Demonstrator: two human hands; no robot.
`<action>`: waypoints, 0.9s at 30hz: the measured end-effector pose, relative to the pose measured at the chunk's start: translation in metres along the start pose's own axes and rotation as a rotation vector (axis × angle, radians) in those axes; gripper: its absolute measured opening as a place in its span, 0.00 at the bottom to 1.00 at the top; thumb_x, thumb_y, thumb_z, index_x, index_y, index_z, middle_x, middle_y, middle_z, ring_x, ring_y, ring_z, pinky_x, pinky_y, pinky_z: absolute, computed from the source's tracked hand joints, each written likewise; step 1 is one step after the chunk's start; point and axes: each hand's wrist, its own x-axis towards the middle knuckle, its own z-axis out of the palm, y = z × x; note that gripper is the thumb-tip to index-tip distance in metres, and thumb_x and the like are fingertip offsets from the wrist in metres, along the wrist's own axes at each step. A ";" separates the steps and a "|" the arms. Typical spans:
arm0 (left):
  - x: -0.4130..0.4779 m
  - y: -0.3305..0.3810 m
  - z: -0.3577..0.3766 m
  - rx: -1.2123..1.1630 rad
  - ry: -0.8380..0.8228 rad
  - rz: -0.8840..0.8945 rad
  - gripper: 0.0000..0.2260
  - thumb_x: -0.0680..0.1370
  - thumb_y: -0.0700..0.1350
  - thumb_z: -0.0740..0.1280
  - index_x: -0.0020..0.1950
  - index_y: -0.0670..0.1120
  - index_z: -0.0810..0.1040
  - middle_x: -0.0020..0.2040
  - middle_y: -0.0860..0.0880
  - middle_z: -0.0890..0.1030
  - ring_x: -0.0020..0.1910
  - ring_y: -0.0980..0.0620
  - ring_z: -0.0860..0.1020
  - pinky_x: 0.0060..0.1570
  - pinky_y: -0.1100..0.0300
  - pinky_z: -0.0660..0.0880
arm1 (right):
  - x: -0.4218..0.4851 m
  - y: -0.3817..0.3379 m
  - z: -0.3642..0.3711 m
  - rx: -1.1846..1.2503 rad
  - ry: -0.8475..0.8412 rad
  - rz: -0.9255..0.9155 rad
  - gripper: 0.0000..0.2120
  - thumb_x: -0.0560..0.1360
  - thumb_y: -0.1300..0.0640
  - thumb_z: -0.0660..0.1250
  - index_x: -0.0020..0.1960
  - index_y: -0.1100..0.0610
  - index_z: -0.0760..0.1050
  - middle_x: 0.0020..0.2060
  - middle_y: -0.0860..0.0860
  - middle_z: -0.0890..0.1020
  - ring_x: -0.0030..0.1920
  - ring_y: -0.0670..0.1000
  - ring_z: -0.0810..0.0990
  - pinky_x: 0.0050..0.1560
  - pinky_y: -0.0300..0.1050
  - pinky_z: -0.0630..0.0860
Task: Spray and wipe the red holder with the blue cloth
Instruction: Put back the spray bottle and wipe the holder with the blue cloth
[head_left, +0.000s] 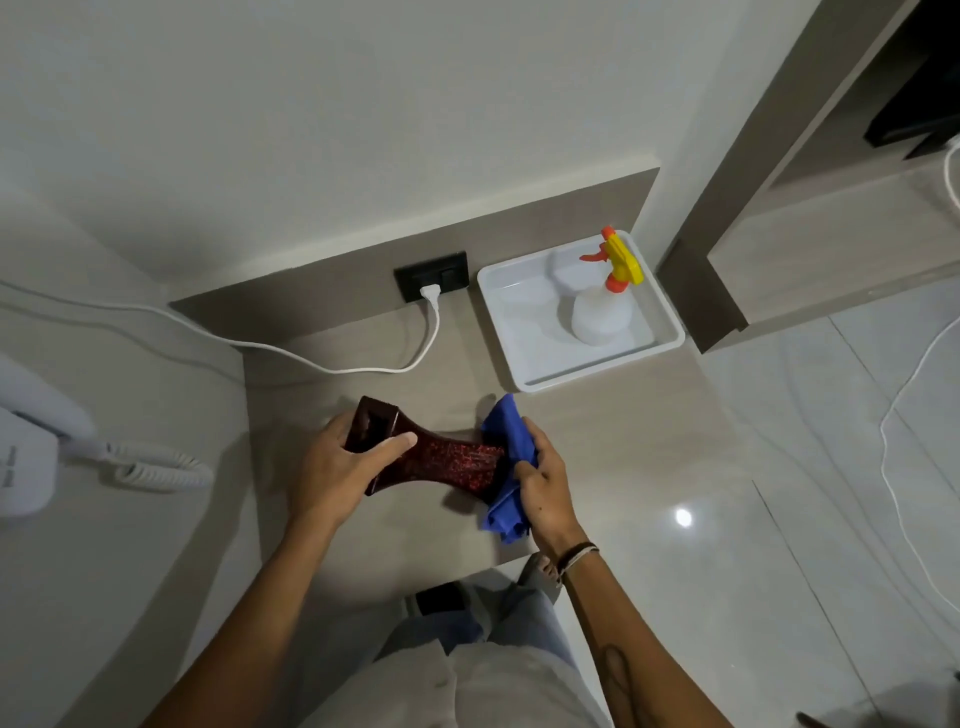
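Observation:
The red holder (447, 460), dark red with a speckled pattern and a square opening at its left end, lies tipped on its side over the grey counter. My left hand (340, 467) grips its open end, thumb across the top. My right hand (543, 470) clutches the bunched blue cloth (506, 467) and presses it against the holder's right end, which the cloth hides. The spray bottle (602, 306), white with a yellow and orange trigger head, stands in the white tray (524, 374) behind, untouched.
A black wall socket (431, 283) with a white plug and cable (311, 361) sits behind the holder. A white wall phone with a coiled cord (156, 467) hangs at the left. The counter's front edge is near my legs; shiny floor lies to the right.

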 end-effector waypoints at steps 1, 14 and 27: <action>0.000 0.000 0.000 0.030 -0.023 -0.011 0.32 0.67 0.74 0.76 0.68 0.64 0.82 0.59 0.60 0.89 0.59 0.53 0.88 0.53 0.53 0.83 | 0.000 0.000 0.002 0.009 0.005 -0.002 0.33 0.78 0.77 0.55 0.81 0.60 0.67 0.74 0.58 0.76 0.69 0.54 0.77 0.77 0.56 0.73; -0.010 -0.014 -0.023 0.375 -0.102 0.276 0.45 0.63 0.45 0.89 0.77 0.45 0.74 0.67 0.45 0.81 0.65 0.45 0.80 0.62 0.52 0.77 | 0.010 -0.004 0.026 -0.158 0.012 -0.265 0.35 0.76 0.82 0.54 0.82 0.65 0.64 0.81 0.60 0.69 0.82 0.58 0.68 0.85 0.58 0.61; -0.013 -0.001 0.002 0.395 -0.008 0.324 0.49 0.58 0.46 0.88 0.77 0.42 0.75 0.70 0.43 0.80 0.64 0.38 0.82 0.62 0.45 0.81 | -0.009 0.027 0.007 -0.666 -0.187 -0.487 0.47 0.73 0.83 0.55 0.87 0.58 0.48 0.86 0.47 0.43 0.88 0.54 0.41 0.87 0.61 0.49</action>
